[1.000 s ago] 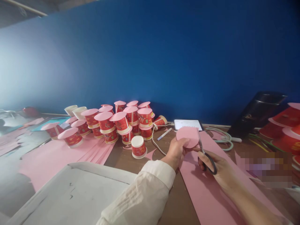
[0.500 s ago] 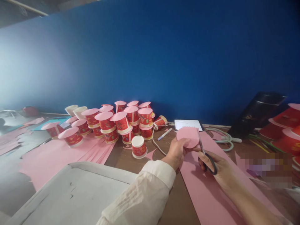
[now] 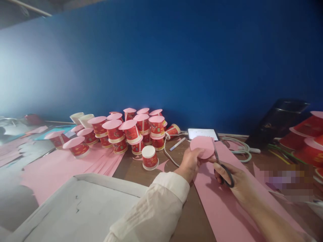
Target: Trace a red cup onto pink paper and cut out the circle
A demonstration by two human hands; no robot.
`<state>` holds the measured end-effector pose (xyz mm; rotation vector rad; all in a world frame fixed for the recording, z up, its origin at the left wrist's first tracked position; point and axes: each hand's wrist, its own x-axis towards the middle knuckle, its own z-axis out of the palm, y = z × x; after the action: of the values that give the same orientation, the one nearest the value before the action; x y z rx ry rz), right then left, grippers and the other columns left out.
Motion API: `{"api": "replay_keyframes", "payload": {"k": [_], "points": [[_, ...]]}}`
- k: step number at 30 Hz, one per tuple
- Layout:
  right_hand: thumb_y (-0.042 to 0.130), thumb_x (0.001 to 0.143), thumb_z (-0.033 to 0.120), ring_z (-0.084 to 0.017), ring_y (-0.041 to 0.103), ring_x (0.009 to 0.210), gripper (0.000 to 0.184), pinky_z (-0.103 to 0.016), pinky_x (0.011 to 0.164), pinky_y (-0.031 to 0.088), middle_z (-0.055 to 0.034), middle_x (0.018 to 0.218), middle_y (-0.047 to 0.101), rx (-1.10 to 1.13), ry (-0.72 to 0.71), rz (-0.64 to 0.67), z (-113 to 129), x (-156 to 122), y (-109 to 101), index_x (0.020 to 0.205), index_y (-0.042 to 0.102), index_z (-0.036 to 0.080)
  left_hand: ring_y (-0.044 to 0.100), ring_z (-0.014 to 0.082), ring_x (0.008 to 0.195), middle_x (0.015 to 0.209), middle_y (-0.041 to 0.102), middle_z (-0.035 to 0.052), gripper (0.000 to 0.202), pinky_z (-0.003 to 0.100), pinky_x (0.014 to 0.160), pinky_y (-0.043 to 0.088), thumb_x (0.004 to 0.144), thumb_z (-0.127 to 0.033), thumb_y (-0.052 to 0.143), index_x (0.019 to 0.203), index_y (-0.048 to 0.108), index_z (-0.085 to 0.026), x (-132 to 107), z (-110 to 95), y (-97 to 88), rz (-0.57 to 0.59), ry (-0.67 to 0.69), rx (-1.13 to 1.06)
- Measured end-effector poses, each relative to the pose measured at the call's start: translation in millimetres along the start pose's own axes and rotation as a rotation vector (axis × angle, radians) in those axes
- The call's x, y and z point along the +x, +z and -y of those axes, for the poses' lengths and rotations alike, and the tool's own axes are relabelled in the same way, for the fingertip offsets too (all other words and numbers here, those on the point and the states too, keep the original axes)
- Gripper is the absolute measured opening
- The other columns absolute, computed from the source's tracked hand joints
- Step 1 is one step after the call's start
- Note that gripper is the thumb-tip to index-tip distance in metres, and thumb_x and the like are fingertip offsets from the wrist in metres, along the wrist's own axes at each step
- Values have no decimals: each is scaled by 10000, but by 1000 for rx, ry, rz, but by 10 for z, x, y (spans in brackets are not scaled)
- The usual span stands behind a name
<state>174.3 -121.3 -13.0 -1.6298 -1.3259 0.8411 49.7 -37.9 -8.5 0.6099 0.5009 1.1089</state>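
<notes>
A pink paper piece point(image 3: 203, 146), mostly rounded with a corner at its upper right, is pinched between the thumb and fingers of my left hand point(image 3: 191, 164). My right hand point(image 3: 230, 178) grips black-handled scissors point(image 3: 227, 176), whose blades lie along the right edge of that piece. How far the blades are apart I cannot tell. Beneath both hands lies a large pink paper sheet point(image 3: 222, 208). One red paper cup point(image 3: 150, 158) stands upside down left of my left hand, its pale base upward.
Several red cups topped with pink discs point(image 3: 128, 129) stand stacked at the back left. A white tray point(image 3: 111, 179) sits at the front left. A phone point(image 3: 202, 133), a marker point(image 3: 177, 144) and coiled cables point(image 3: 242, 148) lie near the blue partition point(image 3: 161, 60).
Almost nothing differs. The scissors and my right hand have shifted very slightly, while the pink piece stays in my left hand.
</notes>
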Motion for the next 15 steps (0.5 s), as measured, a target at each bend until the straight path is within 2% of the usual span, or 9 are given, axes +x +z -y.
{"api": "replay_keyframes", "payload": {"k": [7, 15], "points": [[537, 826, 693, -140, 493, 560, 522, -266, 543, 412, -8, 592, 554, -15, -9, 4, 17, -4, -10, 636, 563, 207, 671, 228, 711, 741, 685, 77, 357, 365, 717, 539, 576, -240, 716, 899, 660, -98, 3, -2, 2, -18, -10, 7], [564, 824, 652, -143, 497, 560, 493, -272, 533, 408, -15, 583, 567, -4, 4, -5, -25, 12, -7, 635, 601, 198, 676, 224, 732, 791, 704, 79, 368, 364, 743, 542, 592, -224, 697, 938, 661, -104, 4, 0, 2, -20, 3, 0]]}}
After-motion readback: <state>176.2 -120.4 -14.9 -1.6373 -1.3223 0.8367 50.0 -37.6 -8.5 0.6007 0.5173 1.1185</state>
